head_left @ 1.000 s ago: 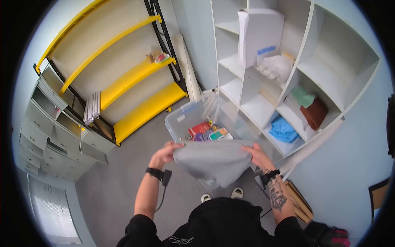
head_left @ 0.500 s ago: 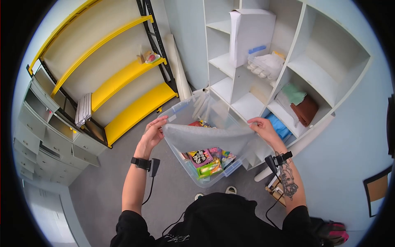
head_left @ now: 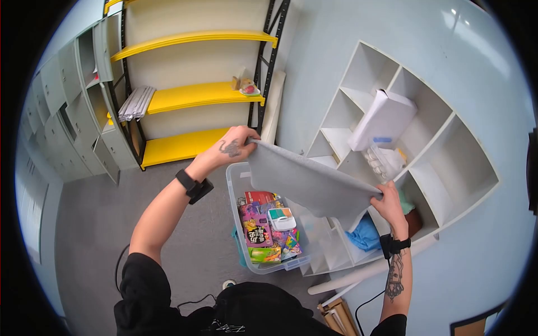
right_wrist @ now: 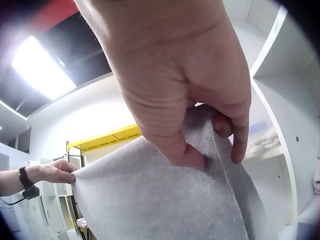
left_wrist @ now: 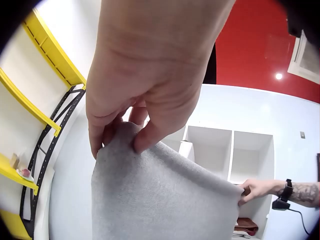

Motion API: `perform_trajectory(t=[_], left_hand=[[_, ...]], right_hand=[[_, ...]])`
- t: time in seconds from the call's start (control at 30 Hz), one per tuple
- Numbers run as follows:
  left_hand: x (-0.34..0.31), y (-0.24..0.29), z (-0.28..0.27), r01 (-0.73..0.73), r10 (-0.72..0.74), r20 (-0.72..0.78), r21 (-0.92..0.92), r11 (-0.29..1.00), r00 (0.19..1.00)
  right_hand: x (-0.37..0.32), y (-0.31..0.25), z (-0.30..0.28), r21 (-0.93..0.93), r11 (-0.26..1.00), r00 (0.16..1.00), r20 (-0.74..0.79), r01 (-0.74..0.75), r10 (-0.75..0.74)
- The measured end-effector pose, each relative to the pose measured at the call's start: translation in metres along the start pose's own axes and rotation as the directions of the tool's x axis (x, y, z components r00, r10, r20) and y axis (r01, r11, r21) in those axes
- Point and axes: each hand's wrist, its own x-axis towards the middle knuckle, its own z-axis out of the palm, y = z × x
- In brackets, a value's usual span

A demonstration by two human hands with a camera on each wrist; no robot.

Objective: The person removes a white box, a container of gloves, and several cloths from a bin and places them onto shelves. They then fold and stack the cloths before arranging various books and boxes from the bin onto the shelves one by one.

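Observation:
A grey knit cloth [head_left: 314,182] is stretched between both hands, hanging above and to the right of a clear plastic bin [head_left: 234,204]. My left hand [head_left: 238,144] pinches its upper left corner between thumb and fingers, as the left wrist view shows close up. The opposite corner is pinched by my right hand [head_left: 389,206], lower down, so the top edge slopes to the right. In the right wrist view the cloth [right_wrist: 145,195] shows a stitched edge by the fingertips. Inside the bin lie a purple packet [head_left: 256,231], a green packet [head_left: 264,255] and a white case [head_left: 282,219].
White cubby shelves [head_left: 448,168] at the right hold a white box [head_left: 384,120], a blue cloth [head_left: 364,236] and white gloves [head_left: 384,162]. A yellow rack [head_left: 196,98] stands at the back, beside grey lockers [head_left: 75,101]. A long white roll [head_left: 370,267] lies low at the right.
The grey cloth has risen from over the bin and moved right, now pulled out long and slanted. My left hand went up, my right hand down and right. The head view has turned.

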Motion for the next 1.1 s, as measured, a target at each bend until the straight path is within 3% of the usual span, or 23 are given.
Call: perform_trajectory(t=[0.1,0.2,0.3,0.4,0.5,0.53,0.63,0.73,0.87,0.97,1.0,1.1], left_hand=[[0.003,-0.002,-0.005,-0.018,0.021,-0.049,0.064,0.998,0.999],[0.005,0.002,-0.010,0.035,-0.031,-0.062,0.070,0.997,0.998],[-0.001,0.011,-0.023,0.243,-0.239,0.044,-0.175,0.954,0.970],[-0.009,0.004,-0.025,0.295,-0.276,0.119,-0.195,0.935,0.954],[-0.023,-0.017,0.001,0.064,-0.077,-0.136,-0.094,0.993,0.988],[-0.026,-0.013,-0.001,0.146,-0.154,-0.058,-0.126,0.981,0.986],[-0.029,-0.016,0.013,0.157,-0.169,-0.006,-0.334,0.929,0.986],[-0.030,-0.012,0.026,0.472,-0.398,0.256,-0.424,0.773,0.881],[-0.040,-0.041,0.066,0.643,-0.534,0.357,-0.424,0.638,0.766],[-0.059,-0.040,0.089,0.793,-0.655,0.453,-0.410,0.451,0.606],[-0.065,-0.052,0.096,0.812,-0.585,0.563,-0.409,0.416,0.583],[-0.076,-0.015,0.101,0.857,-0.625,0.586,-0.372,0.358,0.515]], right_hand=[[0.008,0.004,-0.007,-0.028,1.000,0.999,-0.037,-0.009,0.008],[0.013,0.007,-0.014,-0.044,0.994,0.985,-0.136,0.097,-0.102],[0.023,0.035,0.000,0.414,0.910,0.979,-0.190,0.011,0.075],[0.011,0.016,-0.010,0.701,0.677,0.948,-0.003,-0.225,0.318],[0.003,0.018,0.006,0.778,0.612,0.940,-0.086,-0.143,0.330],[0.000,0.019,0.009,0.738,0.659,0.945,-0.095,-0.145,0.314],[-0.002,0.016,0.028,0.797,0.597,0.921,-0.157,-0.094,0.356],[-0.003,0.031,0.056,0.797,0.586,0.893,-0.150,-0.145,0.425],[-0.021,0.039,0.097,0.695,0.669,0.878,-0.113,-0.265,0.465],[-0.036,0.056,0.137,0.663,0.672,0.845,-0.111,-0.329,0.523],[-0.045,0.046,0.142,0.665,0.650,0.830,-0.079,-0.369,0.552],[-0.070,0.029,0.168,0.633,0.641,0.811,-0.035,-0.435,0.585]])
